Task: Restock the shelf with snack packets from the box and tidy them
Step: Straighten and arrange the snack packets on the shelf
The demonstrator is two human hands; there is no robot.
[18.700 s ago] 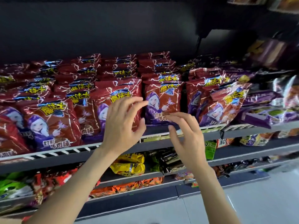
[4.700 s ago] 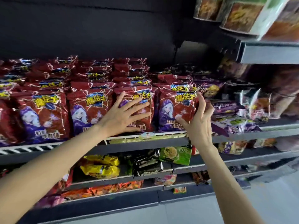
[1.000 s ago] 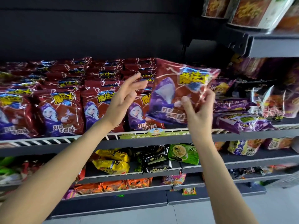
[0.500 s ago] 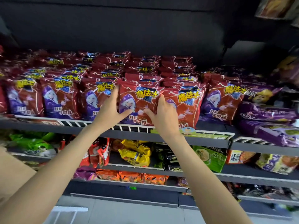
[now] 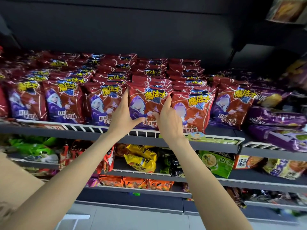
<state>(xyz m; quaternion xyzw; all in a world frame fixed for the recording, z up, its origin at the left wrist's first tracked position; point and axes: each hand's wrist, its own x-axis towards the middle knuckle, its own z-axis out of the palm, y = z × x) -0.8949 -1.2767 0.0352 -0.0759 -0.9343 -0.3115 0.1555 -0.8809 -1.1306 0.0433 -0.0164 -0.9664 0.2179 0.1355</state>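
Rows of red snack packets with a purple-hooded figure fill the wire-fronted shelf (image 5: 86,128). Both hands hold one front packet (image 5: 147,105) that stands upright in the middle row. My left hand (image 5: 122,115) grips its left edge, fingers behind and thumb across the lower front. My right hand (image 5: 167,118) grips its right edge, thumb pressed on the front. Neighbouring red packets stand at its left (image 5: 104,105) and right (image 5: 193,110). The box is out of view.
Purple packets (image 5: 275,117) lie flat at the shelf's right end. Lower shelves hold green (image 5: 216,163), yellow (image 5: 141,160) and orange (image 5: 136,182) packets. A dark panel backs the shelf, and another shelf with packets (image 5: 287,9) sits top right.
One second ago my right hand held the packet up in the air; it now stands in the front of the middle row, with both hands on its sides. The view shifted left.
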